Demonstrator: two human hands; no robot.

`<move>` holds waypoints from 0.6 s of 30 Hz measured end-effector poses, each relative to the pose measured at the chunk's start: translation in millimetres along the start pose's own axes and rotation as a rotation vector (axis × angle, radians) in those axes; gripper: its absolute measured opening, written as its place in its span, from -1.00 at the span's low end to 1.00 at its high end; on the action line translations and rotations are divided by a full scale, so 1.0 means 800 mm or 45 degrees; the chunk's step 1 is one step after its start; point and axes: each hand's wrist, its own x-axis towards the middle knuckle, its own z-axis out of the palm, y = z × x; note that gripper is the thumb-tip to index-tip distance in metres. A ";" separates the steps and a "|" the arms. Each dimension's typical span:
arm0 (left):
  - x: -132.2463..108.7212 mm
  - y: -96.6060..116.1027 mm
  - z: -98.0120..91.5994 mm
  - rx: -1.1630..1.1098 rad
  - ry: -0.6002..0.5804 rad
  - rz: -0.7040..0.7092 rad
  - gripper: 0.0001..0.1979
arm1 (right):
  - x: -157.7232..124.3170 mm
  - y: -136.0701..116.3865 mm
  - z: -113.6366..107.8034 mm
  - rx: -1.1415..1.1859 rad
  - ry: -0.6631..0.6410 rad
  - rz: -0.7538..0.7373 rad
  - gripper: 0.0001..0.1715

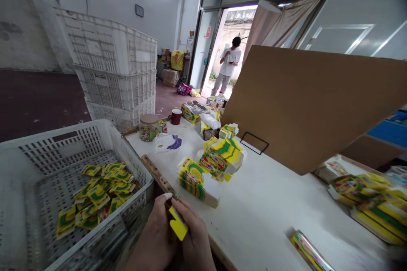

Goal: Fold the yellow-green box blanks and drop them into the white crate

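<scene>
Both hands meet at the table's near edge around a small yellow box (178, 223), whose end flap stands out toward me. My left hand (158, 224) is closed on the box's left side, the thumb near its far end. My right hand (194, 229) grips the other side, with fingers wrapped round it. What lies inside the box is hidden. Just beyond the hands, a stack of flattened yellow-green cartons (199, 182) lies on the white table (254, 207). Behind that stack sits a second pile of cartons (221, 156).
A white plastic crate (110, 125) with several yellow packets (98, 194) stands at left. Stacked crates (117, 67) rise behind it. A jar (149, 127), a red mug (175, 117), a large cardboard sheet (305, 101) and more cartons (375, 203) are around. A person (228, 65) stands in the doorway.
</scene>
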 end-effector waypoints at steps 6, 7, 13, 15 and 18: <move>0.002 -0.007 -0.027 0.100 -0.194 -0.101 -0.46 | 0.000 0.007 -0.012 -0.222 -0.253 -0.092 -0.19; 0.004 -0.006 -0.034 0.096 -0.232 -0.099 -0.46 | 0.001 0.003 -0.015 -0.240 -0.305 -0.077 -0.21; 0.010 0.013 -0.055 0.070 -0.479 -0.079 -0.43 | 0.016 -0.035 -0.050 -0.140 -0.518 -0.002 -0.68; 0.008 0.018 -0.051 0.084 -0.506 -0.049 -0.44 | 0.018 -0.043 -0.053 -0.091 -0.487 0.046 -0.68; 0.008 0.011 -0.045 0.116 -0.445 -0.022 -0.43 | 0.016 -0.039 -0.044 -0.012 -0.334 0.074 -0.42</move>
